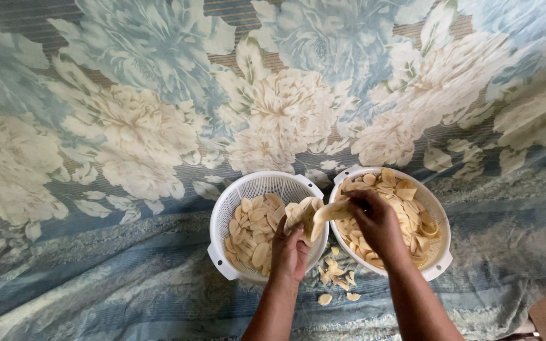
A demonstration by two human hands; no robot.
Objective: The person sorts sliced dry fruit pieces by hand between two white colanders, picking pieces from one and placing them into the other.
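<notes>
A wide floral cloth (127, 126) in blue and cream is seen spread flat, filling the view from the far left. On it, two white plastic colanders are set side by side, their rims touching or nearly so. The left colander (222, 218) is partly filled with pale, thin slices (254, 230), heaped loosely toward its near side. Over its right rim the left hand (290, 249) is held, fingers closed around a small stack of slices (304, 215) that fans out above the knuckles. From that stack one long slice (333, 210) is being drawn off, pinched between the thumb and fingertips of the right hand (377, 224), which is poised over the right colander (440, 218); that one is fuller, its slices (412, 208) piled almost to the rim. Between the two colanders, on the cloth just below them, a scatter of fallen pieces (336, 278) is seen. The separating is judged best done with a light pinch at the slice's edge and a slow peel, since slices this thin appear likely to tear or cling together; both hands are best kept over the colanders so that loose pieces are caught rather than dropped on the cloth.
</notes>
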